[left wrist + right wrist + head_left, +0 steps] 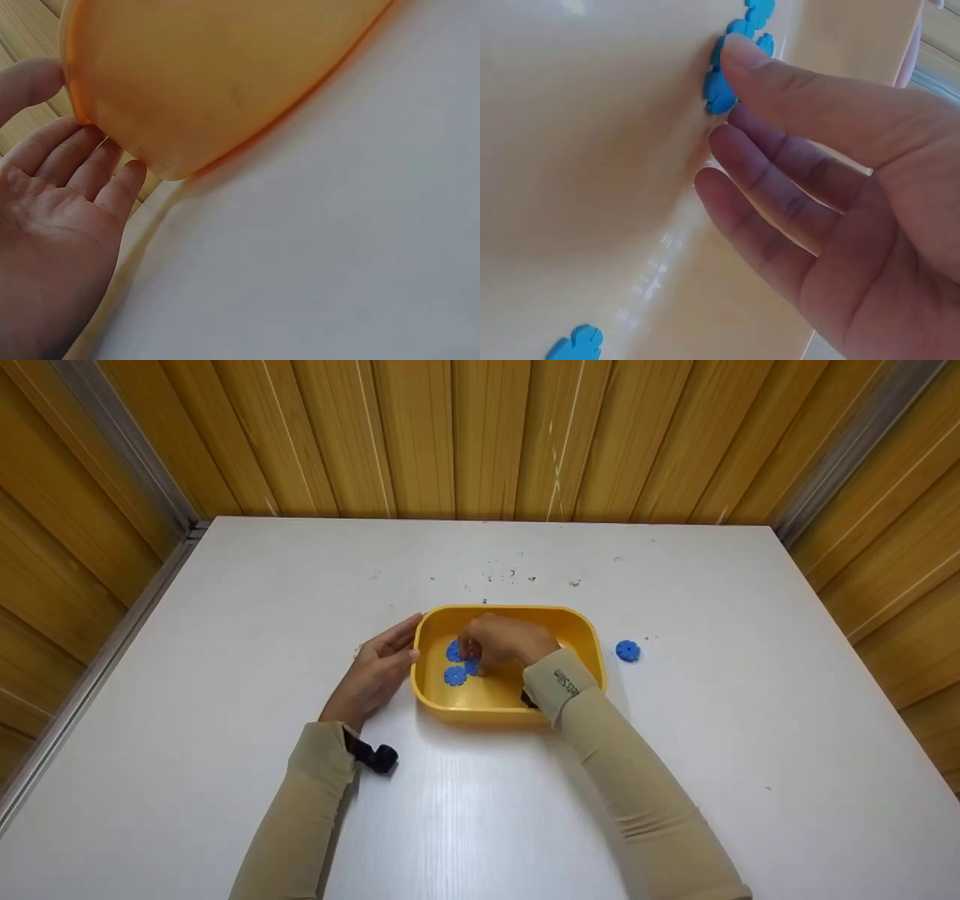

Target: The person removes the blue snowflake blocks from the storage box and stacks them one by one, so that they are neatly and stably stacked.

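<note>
A yellow plastic basin (480, 715) stands on the white table, with several blue notched discs inside. One notched disc (455, 676) lies flat near the basin's left end. My right hand (510, 639) reaches into the basin and pinches another notched disc (720, 93) between thumb and forefinger; the other fingers are bent loosely beneath. My left hand (375, 667) rests against the basin's left end from outside. In the left wrist view, the fingers (94, 169) lie nearly straight along its wall and the thumb touches near the rim.
Outside the basin, to its right, a blue notched disc (628, 651) lies on the white table (750, 720). Small dark marks dot the tabletop behind the basin. Yellow wood-look panels (487, 442) stand at the back and both sides.
</note>
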Tool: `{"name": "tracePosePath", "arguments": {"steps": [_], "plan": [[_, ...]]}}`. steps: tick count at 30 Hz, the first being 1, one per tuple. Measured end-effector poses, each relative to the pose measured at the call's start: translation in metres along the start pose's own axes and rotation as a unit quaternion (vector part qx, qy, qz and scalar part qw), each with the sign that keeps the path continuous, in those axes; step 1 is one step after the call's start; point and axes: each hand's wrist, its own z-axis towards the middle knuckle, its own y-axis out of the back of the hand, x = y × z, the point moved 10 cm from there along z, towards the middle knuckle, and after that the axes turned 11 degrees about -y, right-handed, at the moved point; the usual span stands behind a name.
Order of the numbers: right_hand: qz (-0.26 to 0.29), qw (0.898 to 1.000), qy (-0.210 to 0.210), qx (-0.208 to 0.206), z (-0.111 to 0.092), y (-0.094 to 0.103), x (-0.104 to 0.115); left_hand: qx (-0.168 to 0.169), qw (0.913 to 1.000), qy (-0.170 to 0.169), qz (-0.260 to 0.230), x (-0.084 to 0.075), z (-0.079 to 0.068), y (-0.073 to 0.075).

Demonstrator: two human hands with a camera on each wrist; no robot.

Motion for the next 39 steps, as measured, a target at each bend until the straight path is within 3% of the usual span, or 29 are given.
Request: {"name": "tracePosePath", "arguments": {"steps": [6, 16, 28, 39], "plan": [[-0.005, 1.0, -0.027, -0.003, -0.002, -0.001, -0.002, -0.004, 1.0, 0.002, 0.007, 0.0, 0.0, 0.0], [0.014, 0.999, -0.034, -0.002, -0.007, -0.001, -0.005, 0.0, 0.9998, 0.004, 0.021, 0.002, 0.001, 0.001], [-0.01, 1.0, 0.012, -0.015, -0.013, 0.009, -0.004, -0.019, 0.9998, 0.002, 0.001, 0.001, 0.001, 0.005], [0.012, 1.0, -0.006, -0.01, -0.023, 0.019, -0.014, -0.02, 0.9998, 0.006, 0.002, 0.001, 0.0, 0.004]]}}
